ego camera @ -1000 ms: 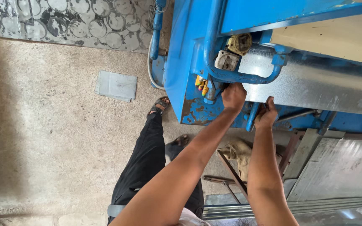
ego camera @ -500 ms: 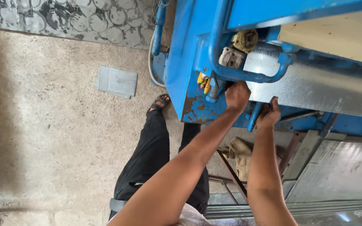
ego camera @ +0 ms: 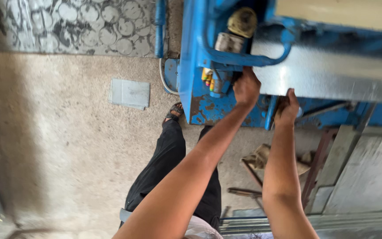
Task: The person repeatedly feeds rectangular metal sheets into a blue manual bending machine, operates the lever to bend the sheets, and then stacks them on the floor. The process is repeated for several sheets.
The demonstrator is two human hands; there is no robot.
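Both arms were stretched out to the blue machine (ego camera: pixel 191 66). The left hand (ego camera: pixel 246 86) was curled over the near left corner of the shiny metal sheet (ego camera: pixel 332 73), fingers closed on its edge. The right hand (ego camera: pixel 287 107) was further along that same near edge, fingers wrapped under it. The sheet lay flat on the machine's bed, under the blue bar. A small grey plate (ego camera: pixel 130 93) lay on the concrete floor (ego camera: pixel 67 155), well apart.

packages – none | labels – none legible | signs – none | screens – none
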